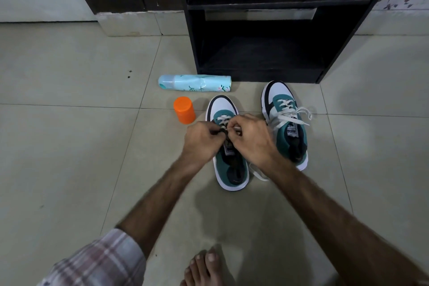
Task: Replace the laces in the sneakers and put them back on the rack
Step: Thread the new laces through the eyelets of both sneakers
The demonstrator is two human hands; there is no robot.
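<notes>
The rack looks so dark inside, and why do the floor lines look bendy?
Head view: the black rack sits in dim, soft room light, so its shelves swallow detail; the wide-angle lens bows the floor tile lines; soft shadows fall beside the orange cap and under the arms; the left hand and right hand look slightly blurred.

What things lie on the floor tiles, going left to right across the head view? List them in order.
Spray can → orange cap → left sneaker → right sneaker.
</notes>
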